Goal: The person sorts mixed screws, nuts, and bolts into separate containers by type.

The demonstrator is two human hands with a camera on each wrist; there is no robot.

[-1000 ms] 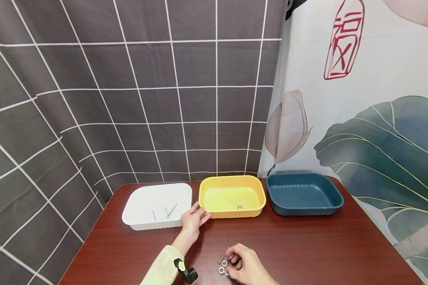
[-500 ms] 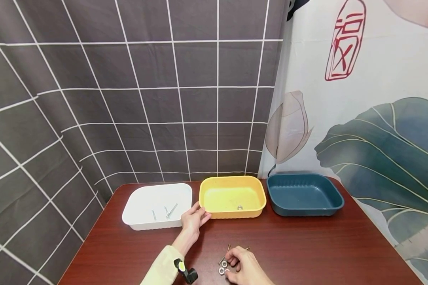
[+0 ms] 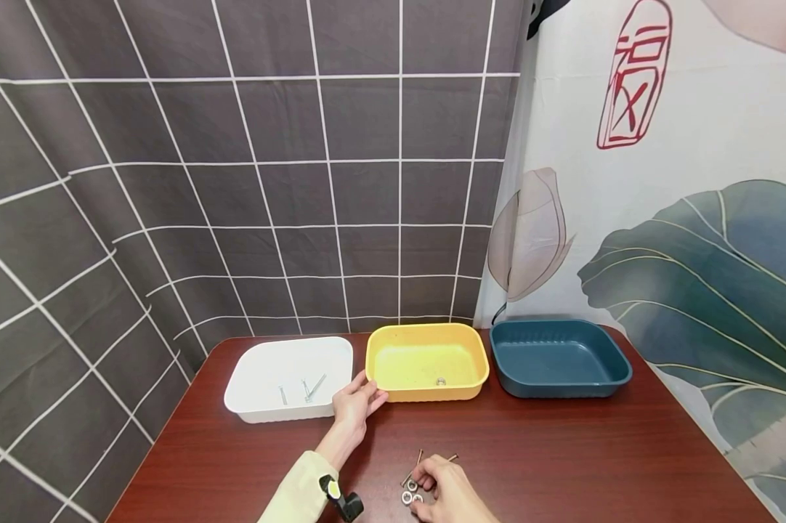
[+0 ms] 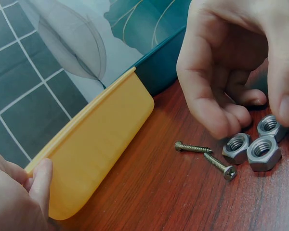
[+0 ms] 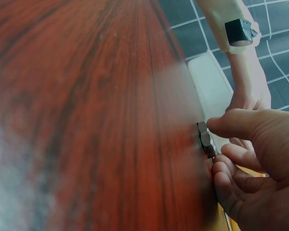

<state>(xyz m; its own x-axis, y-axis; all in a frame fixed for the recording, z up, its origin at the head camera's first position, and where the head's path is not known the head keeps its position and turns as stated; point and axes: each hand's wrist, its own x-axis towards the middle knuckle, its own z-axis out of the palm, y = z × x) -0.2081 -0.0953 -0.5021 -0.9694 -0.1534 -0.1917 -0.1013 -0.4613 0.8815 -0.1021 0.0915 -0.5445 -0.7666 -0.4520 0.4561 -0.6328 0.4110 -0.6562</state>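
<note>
My left hand [image 3: 354,404] grips the near left corner of the yellow tray [image 4: 94,154], its digits against the wall and rim. Inside that tray lies one nut [image 3: 441,381]. Over the table near the front, my right hand [image 3: 448,490] hovers with bent fingers, thumb and fingers apart, close to three silver hex nuts [image 4: 263,153]. In the left wrist view, the thumb tip overlaps the rearmost nut and the other fingertips come down just behind the left one. Two brass-coloured screws [image 4: 195,148] lie beside the nuts.
To the left stands a white tray [image 3: 262,367] with several silver screws [image 3: 312,388]. A dark blue tray [image 3: 559,388] is at the right. All three trays line the back of the reddish-brown table [image 3: 563,457], before a gridded grey backdrop [image 3: 360,192].
My right hand has shifted slightly toward me, and its fingers uncover more of the screws and nuts. The left hand and the trays stay in place.
</note>
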